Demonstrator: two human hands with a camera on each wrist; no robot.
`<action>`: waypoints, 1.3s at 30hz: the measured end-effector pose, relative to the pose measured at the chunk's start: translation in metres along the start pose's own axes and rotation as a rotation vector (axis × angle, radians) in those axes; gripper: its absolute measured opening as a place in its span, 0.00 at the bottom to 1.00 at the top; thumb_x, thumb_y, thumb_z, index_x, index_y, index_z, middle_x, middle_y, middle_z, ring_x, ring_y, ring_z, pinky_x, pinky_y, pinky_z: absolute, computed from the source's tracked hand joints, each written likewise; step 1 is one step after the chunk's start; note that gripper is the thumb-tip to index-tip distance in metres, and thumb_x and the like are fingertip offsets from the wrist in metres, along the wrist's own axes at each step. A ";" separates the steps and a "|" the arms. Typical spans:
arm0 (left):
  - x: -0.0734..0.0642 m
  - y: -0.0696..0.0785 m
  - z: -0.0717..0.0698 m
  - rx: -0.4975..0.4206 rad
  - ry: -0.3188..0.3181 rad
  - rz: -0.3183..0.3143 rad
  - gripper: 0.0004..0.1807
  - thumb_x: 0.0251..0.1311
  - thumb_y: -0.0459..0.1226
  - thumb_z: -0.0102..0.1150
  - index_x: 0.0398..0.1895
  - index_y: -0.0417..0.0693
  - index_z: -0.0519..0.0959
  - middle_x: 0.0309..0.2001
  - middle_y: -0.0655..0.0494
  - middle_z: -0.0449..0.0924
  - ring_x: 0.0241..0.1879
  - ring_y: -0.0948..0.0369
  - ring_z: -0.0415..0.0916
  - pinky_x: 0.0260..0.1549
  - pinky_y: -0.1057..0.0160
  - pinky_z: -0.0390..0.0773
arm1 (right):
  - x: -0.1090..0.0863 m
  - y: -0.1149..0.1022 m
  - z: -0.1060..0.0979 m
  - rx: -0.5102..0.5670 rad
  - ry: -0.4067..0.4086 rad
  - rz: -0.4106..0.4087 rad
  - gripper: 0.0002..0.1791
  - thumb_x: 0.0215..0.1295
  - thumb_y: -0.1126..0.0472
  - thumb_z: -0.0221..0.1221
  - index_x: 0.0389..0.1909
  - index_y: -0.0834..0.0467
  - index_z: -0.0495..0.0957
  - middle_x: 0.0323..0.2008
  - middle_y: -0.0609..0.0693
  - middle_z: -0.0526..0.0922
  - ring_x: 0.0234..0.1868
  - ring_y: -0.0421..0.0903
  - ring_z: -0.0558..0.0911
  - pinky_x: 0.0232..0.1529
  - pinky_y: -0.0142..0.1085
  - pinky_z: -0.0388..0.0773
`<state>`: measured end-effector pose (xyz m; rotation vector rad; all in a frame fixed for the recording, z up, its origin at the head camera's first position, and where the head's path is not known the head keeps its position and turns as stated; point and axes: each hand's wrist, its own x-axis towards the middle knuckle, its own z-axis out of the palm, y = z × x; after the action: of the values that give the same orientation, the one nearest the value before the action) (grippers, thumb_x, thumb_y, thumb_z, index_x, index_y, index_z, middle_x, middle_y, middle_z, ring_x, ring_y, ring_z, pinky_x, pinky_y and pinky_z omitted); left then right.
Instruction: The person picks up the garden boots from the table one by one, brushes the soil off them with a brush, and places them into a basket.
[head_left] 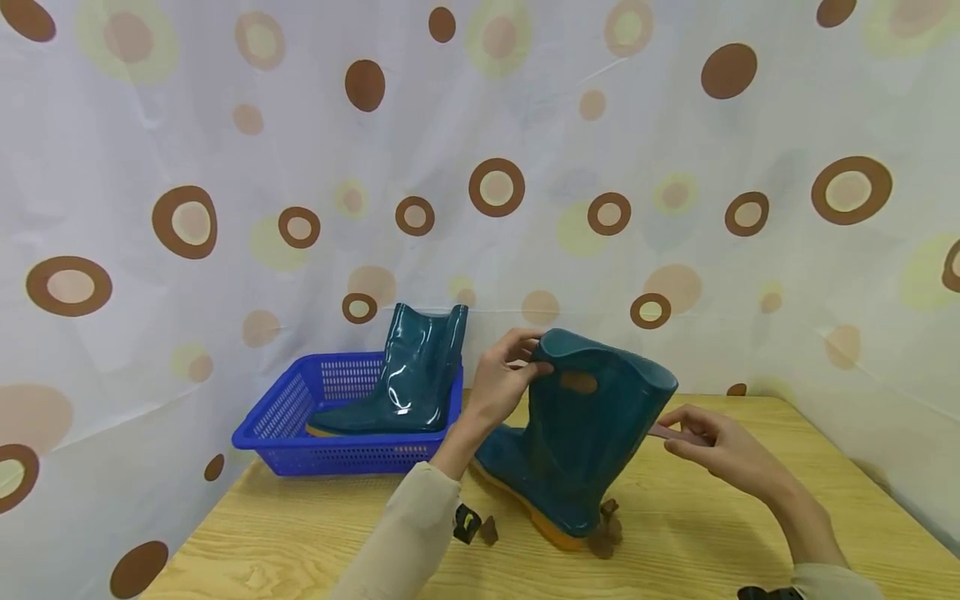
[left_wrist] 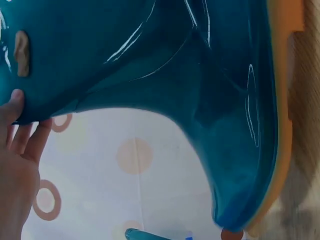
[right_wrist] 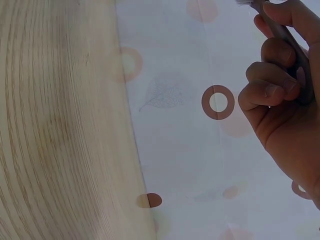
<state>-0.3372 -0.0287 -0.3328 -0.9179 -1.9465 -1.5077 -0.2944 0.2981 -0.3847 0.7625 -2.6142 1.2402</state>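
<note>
A teal rubber boot [head_left: 592,433] with an orange sole stands tilted on the table, its opening upward. My left hand [head_left: 504,377] pinches the boot's top rim between thumb and fingers. Close below that rim a brown mud-like lump [left_wrist: 22,53] clings to the shaft. On the boot's other side my right hand [head_left: 723,450] grips a slim-handled brush [right_wrist: 285,37]; a bit of its white bristles shows at the top edge of the right wrist view. Behind the boot the brush's head is hidden in the head view, so I cannot tell whether it touches.
A blue plastic basket [head_left: 345,454] at the left holds a second teal boot [head_left: 416,375]. Brown lumps [head_left: 606,537] lie by the heel, and a smaller brown piece [head_left: 489,531] rests near my left wrist. A patterned curtain [head_left: 480,125] hangs behind the wooden table [head_left: 712,550].
</note>
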 end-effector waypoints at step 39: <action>-0.028 -0.004 -0.023 0.157 0.356 0.124 0.16 0.59 0.29 0.67 0.49 0.50 0.80 0.34 0.50 0.84 0.33 0.58 0.80 0.29 0.65 0.85 | 0.000 -0.001 -0.006 -0.082 0.098 0.071 0.18 0.73 0.51 0.57 0.57 0.56 0.75 0.29 0.50 0.74 0.28 0.39 0.70 0.27 0.35 0.66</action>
<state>-0.3225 -0.0573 -0.3497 -0.6394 -1.6892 -1.3224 -0.2943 0.3025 -0.3806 0.5843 -2.6152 1.1488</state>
